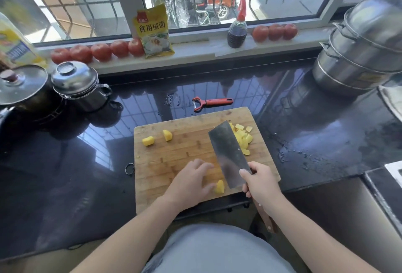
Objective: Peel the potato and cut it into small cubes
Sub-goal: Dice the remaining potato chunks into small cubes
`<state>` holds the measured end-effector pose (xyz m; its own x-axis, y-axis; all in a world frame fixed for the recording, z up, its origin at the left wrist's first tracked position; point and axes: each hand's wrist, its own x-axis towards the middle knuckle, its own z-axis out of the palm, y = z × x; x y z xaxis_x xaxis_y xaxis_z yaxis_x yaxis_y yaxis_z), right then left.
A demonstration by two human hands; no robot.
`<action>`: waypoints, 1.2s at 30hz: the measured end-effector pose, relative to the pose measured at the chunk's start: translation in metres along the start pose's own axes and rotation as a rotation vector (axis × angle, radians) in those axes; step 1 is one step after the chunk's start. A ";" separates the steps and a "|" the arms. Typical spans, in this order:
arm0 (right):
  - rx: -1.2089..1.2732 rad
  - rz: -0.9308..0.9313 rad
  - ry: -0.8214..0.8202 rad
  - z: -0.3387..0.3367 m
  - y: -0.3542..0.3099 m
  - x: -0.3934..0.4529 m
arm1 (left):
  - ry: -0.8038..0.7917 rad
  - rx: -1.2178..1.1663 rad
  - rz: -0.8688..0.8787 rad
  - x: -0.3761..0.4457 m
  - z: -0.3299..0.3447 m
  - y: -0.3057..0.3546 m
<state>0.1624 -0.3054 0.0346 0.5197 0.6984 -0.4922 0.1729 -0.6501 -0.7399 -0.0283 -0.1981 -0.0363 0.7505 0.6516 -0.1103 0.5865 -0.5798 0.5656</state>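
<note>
Your right hand (260, 182) grips one cleaver (229, 153) by its handle. Your left hand (191, 180) lies with fingers loose, touching one potato piece (219, 186) near the cutting board's (174, 153) front edge. Two potato chunks (148, 141) sit near its left edge. A pile of potato cubes (243, 137) fills its back right corner. One red peeler (212, 102) lies behind the board.

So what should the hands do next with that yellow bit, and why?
Probably bring the cleaver down through the chunk under the left hand. That chunk sits at the board's near edge, right beside the blade, and looks bigger than the cubes piled on the blade's far side. The right hand grips the cleaver. Two more chunks wait farther back on the left.
</note>
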 end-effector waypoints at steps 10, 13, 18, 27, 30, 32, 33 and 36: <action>0.060 0.007 0.113 -0.018 0.012 0.021 | 0.116 -0.012 -0.157 0.013 0.013 0.001; 0.050 0.009 0.121 -0.014 0.014 0.020 | 0.230 0.004 -0.181 0.007 -0.004 -0.014; 0.029 0.003 0.084 -0.004 0.011 0.017 | 0.160 0.064 -0.059 -0.014 -0.005 -0.030; -0.038 -0.032 0.085 0.001 0.002 0.010 | 0.213 -0.112 -0.175 -0.037 -0.003 -0.026; -0.050 -0.054 0.053 0.002 0.002 0.010 | 0.273 -0.078 -0.073 -0.039 -0.002 -0.024; -0.176 -0.159 0.033 0.001 0.005 0.009 | 0.288 0.036 0.109 -0.044 0.006 -0.025; -0.272 -0.235 0.023 0.000 0.006 0.008 | 0.295 0.100 0.175 -0.046 0.011 -0.026; -0.479 -0.441 -0.035 -0.003 0.009 0.004 | 0.318 0.150 0.147 -0.048 0.025 -0.020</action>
<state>0.1691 -0.3089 0.0275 0.2889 0.9341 -0.2096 0.7216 -0.3563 -0.5935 -0.0681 -0.2302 -0.0626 0.7115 0.6619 0.2359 0.5353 -0.7281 0.4282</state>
